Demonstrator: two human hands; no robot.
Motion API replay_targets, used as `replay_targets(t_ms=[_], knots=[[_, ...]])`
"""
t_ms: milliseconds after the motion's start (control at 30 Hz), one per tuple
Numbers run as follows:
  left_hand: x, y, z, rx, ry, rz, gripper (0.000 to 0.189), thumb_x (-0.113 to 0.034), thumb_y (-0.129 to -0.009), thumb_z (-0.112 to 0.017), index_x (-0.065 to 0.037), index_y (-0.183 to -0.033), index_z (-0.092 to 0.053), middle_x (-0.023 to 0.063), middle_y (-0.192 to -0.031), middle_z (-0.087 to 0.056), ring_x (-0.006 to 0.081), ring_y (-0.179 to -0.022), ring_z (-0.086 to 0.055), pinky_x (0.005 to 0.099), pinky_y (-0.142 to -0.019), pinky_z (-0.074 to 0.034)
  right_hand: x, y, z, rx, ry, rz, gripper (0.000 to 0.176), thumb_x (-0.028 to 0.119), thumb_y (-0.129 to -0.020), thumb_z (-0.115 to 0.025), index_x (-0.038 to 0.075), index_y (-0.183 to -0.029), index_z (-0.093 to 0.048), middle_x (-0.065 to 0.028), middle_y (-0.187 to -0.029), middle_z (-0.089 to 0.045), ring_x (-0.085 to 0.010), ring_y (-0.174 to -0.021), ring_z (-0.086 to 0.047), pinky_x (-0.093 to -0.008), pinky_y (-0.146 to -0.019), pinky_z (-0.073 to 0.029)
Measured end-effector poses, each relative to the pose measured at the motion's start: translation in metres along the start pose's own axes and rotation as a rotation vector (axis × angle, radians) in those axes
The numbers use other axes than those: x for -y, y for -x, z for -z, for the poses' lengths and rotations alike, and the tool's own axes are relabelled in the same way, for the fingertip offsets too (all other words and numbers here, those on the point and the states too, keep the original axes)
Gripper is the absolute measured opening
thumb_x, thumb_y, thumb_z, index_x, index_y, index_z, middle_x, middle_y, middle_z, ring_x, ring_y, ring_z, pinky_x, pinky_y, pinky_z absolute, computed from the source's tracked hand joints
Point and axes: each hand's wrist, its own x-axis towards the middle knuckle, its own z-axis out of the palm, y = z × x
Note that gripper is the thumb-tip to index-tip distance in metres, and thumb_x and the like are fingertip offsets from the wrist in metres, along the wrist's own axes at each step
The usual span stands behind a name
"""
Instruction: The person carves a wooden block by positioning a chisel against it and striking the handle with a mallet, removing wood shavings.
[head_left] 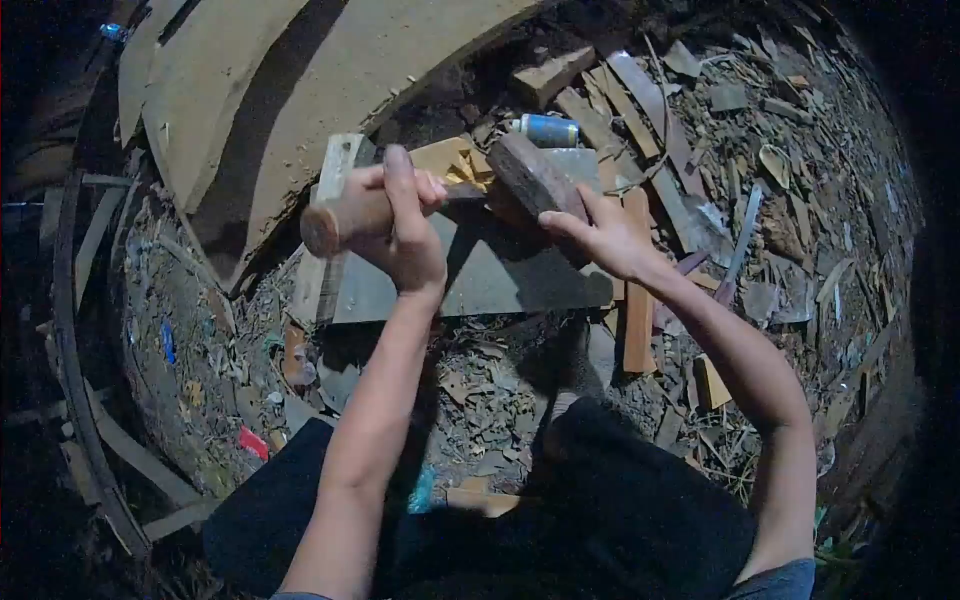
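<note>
Head view, looking down at the ground in front of a seated person.

Left hand [395, 228]: clamped in a fist round a thick round wooden tool handle [345, 220]. The butt end of the handle sticks out on the left of the fist. The shaft runs right towards the block, where it darkens, and its head is not clear. The hand is raised over the left end of a flat grey board [480, 275].

Right hand [603, 235]: closed on the near, right end of a dark, rough wooden block [532, 178], thumb on top and fingers along the lower side. The block is tilted, with its far end pointing up and left, and sits above the far right edge of the grey board. The two hands are apart, with the block and the shaft between them.

The grey board lies flat on the ground [200, 350], which is littered with wood chips and offcuts.

Surroundings:
- A blue and white cylindrical can [546, 130] lies on its side just beyond the block.
- A narrow reddish wooden strip [637, 310] lies at the board's right end.
- A big curved pale plank [300, 90] fills the far left.
- A pale wooden batten [335, 175] stands at the board's left edge, behind the handle.
</note>
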Motion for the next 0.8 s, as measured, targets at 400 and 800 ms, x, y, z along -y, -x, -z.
replay_targets(t_ms=[400,800], knots=[[0.002,-0.015,-0.010,-0.142,0.017,-0.054,0.025,-0.021,-0.096,-0.060,-0.011,-0.086,-0.039,-0.0024,-0.057,-0.037,0.0087,-0.047,-0.037,0.0261,-0.045,-0.035,0.008,0.002,-0.007,0.084,0.099,-0.054,0.089,0.066,-0.084,-0.054,-0.003,-0.137,-0.037,-0.0313,-0.121,-0.057,-0.0407,-0.111,-0.058,-0.0437,-0.095,-0.044],[-0.034,-0.053,0.005,-0.293,0.169,-0.071,0.033,-0.029,-0.095,-0.063,-0.014,-0.079,-0.038,-0.0033,-0.056,-0.036,0.0079,-0.047,-0.037,0.0255,-0.046,-0.035,-0.002,0.000,-0.018,-0.027,0.137,0.032,0.079,0.064,-0.082,-0.054,-0.002,-0.125,-0.041,-0.0323,-0.097,-0.064,-0.0473,-0.092,-0.063,-0.0519,-0.081,-0.047]])
